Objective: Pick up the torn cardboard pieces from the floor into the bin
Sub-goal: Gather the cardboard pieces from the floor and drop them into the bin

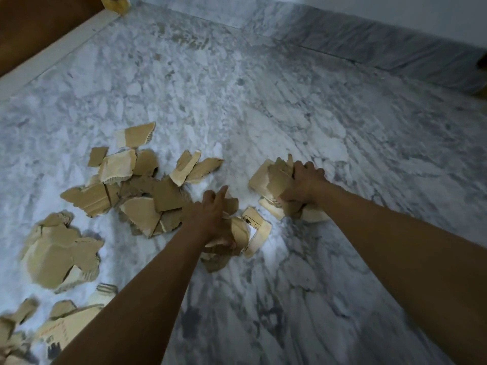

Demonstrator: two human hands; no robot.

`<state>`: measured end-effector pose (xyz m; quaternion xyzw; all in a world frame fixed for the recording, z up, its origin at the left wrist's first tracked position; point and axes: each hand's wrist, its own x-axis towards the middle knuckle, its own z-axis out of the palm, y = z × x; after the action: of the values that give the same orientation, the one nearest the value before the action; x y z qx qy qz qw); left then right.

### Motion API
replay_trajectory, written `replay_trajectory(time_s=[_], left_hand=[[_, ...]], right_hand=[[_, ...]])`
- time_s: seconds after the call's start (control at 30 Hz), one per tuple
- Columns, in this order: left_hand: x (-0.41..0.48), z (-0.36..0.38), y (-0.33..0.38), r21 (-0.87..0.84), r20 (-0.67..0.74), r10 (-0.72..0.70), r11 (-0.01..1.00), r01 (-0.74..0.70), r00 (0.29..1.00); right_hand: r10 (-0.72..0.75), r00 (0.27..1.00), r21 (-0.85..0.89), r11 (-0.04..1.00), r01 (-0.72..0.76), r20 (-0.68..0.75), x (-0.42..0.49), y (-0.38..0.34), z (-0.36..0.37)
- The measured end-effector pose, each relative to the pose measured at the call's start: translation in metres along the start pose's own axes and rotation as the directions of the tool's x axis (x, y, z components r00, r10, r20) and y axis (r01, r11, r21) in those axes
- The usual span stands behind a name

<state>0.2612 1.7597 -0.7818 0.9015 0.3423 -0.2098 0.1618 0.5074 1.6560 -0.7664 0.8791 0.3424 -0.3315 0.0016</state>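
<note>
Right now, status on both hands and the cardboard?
Left hand grips a cardboard bunch. Right hand grips a second bunch. Loose pieces scattered on floor, left side. No bin in view.

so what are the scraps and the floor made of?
The scraps: brown corrugated cardboard, matte; torn edges show fluting and paler plies. The floor: probably polished marble or marble-look tile; grey veining on white, soft sheen.
</note>
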Motion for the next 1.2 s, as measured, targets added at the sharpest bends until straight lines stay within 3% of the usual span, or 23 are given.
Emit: replay_trajectory(time_s=[0.1,0.23,0.43,0.6,0.73,0.9,0.97,1.2], left_hand=[[-0.001,-0.005,0.004,0.034,0.05,-0.054,0.998,0.052,0.997],[-0.005,-0.006,0.006,0.039,0.079,-0.032,0.999,0.029,0.996],[-0.018,-0.002,-0.003,-0.36,0.108,-0.031,0.93,0.068,0.994],[-0.029,-0.018,-0.013,-0.582,0.066,-0.016,0.812,0.051,0.998],[-0.025,-0.056,0.002,-0.668,0.031,0.011,0.744,0.012,0.999],[-0.016,-0.119,0.066,-0.672,-0.026,0.147,0.73,-0.126,0.989],[-0.012,-0.145,0.101,-0.696,-0.048,0.225,0.691,-0.194,0.973],[-0.032,-0.227,0.262,-0.73,-0.068,0.564,0.534,-0.426,0.823]], right_hand=[[0.041,0.999,0.165,0.985,-0.043,0.015,0.0,0.007,0.006],[0.037,0.999,0.183,0.982,-0.042,0.029,-0.006,0.011,0.012],[0.028,1.0,0.363,0.931,-0.031,0.015,-0.02,0.022,0.022],[0.056,0.997,0.612,0.791,-0.014,-0.049,-0.046,0.039,0.015],[0.04,0.995,0.792,0.609,0.047,-0.09,-0.074,0.053,-0.017],[0.064,0.994,0.92,0.387,0.056,-0.087,-0.121,0.063,-0.067],[0.118,0.986,0.937,0.343,0.07,-0.117,-0.146,0.071,-0.086],[0.369,0.898,0.969,0.146,0.2,-0.241,-0.25,0.145,-0.151]])
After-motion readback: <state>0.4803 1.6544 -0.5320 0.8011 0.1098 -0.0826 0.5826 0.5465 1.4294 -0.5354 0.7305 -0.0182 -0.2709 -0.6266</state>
